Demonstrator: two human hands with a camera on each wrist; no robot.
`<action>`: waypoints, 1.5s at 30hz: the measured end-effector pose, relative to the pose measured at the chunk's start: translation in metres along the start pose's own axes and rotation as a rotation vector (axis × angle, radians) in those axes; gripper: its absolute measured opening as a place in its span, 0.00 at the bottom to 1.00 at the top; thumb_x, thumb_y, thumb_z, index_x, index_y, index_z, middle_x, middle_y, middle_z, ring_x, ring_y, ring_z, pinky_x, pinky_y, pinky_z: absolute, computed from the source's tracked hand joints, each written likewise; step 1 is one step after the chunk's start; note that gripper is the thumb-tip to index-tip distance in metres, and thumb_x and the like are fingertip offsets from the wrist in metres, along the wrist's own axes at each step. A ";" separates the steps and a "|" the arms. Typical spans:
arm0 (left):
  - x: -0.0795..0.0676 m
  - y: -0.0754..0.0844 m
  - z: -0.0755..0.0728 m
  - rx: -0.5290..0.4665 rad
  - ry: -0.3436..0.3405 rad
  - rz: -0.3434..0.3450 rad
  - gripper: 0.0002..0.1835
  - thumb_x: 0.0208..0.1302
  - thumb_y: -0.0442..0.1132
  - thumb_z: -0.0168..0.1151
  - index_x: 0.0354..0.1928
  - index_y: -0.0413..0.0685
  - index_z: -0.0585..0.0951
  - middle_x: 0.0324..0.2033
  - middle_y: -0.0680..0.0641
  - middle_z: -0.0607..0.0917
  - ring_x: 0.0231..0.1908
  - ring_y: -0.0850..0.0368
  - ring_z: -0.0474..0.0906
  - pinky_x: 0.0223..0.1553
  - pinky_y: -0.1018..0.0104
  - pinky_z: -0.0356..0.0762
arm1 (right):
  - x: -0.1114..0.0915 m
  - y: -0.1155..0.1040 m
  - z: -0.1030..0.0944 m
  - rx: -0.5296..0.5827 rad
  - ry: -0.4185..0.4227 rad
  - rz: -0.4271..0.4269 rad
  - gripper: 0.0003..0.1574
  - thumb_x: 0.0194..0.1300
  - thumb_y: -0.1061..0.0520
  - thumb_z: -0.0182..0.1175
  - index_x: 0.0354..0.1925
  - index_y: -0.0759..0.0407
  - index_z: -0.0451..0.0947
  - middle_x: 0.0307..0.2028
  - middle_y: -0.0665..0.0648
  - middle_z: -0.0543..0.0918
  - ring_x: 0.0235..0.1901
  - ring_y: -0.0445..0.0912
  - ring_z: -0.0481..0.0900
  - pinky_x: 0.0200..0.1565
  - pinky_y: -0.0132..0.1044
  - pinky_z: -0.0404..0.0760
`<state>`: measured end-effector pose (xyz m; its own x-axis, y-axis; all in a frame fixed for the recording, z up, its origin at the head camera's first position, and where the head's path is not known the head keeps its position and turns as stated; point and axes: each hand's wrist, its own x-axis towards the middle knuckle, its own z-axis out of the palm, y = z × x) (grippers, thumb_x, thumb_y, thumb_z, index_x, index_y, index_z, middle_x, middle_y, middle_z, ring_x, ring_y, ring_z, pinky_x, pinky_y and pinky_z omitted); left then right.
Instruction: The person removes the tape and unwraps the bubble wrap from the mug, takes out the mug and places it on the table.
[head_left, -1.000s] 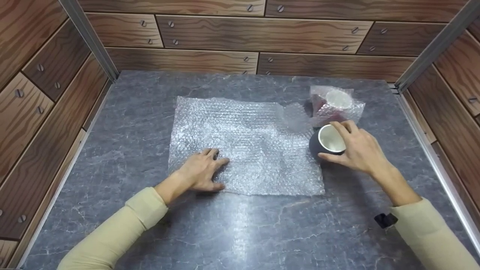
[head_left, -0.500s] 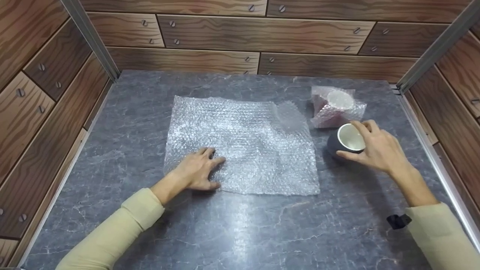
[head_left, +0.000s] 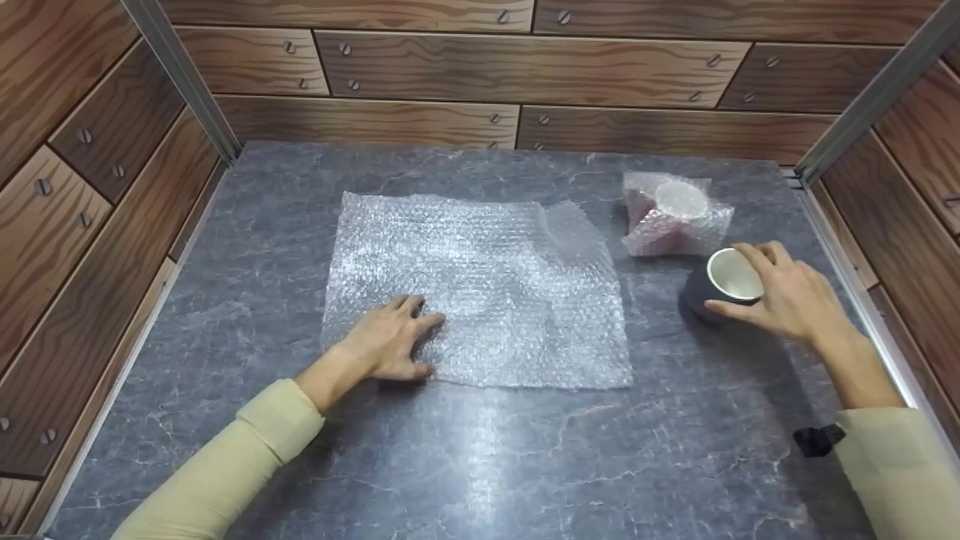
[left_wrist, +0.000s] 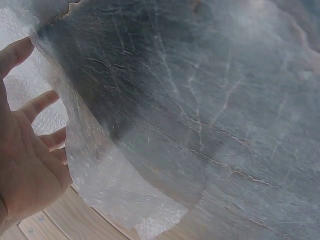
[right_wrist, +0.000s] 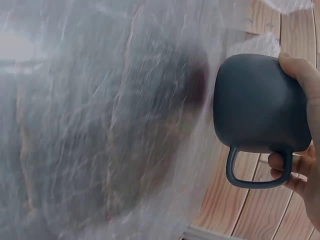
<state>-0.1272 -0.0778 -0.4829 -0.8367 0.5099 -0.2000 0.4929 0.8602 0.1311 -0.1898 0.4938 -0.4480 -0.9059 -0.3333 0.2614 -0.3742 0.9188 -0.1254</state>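
My right hand (head_left: 799, 296) grips a dark mug (head_left: 705, 292) by its rim, thumb on the near side and fingers on the far side. The mug's white inside faces up in the head view. Its dark body and loop handle (right_wrist: 260, 185) show plainly in the right wrist view, with fingertips by the handle. My left hand (head_left: 386, 337) rests with spread fingers on the lower left part of a bubble wrap sheet (head_left: 517, 315), which lies flat. In the left wrist view the left hand (left_wrist: 30, 160) sits at the sheet's edge with fingers apart.
A bundle in bubble wrap (head_left: 675, 217), reddish with a pale round top, stands at the back right, behind the mug. Wood-patterned walls (head_left: 525, 67) and metal rails (head_left: 892, 360) border the grey marbled table (head_left: 540, 465).
My right hand has carried the mug to the right, from the sheet's right edge to a spot apart from it. The left hand and the sheet have shifted slightly left.
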 end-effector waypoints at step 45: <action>-0.001 -0.001 0.004 -0.034 0.024 0.003 0.46 0.58 0.63 0.71 0.78 0.58 0.70 0.75 0.29 0.68 0.73 0.29 0.68 0.65 0.31 0.78 | -0.020 0.066 0.009 0.042 -0.064 0.144 0.63 0.56 0.32 0.75 0.76 0.65 0.64 0.63 0.80 0.73 0.49 0.80 0.79 0.44 0.72 0.75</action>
<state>-0.1264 -0.0794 -0.4863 -0.8408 0.5120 -0.1759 0.4876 0.8573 0.1650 -0.1982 0.5594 -0.4702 -0.9610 -0.2126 0.1767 -0.2462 0.9489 -0.1973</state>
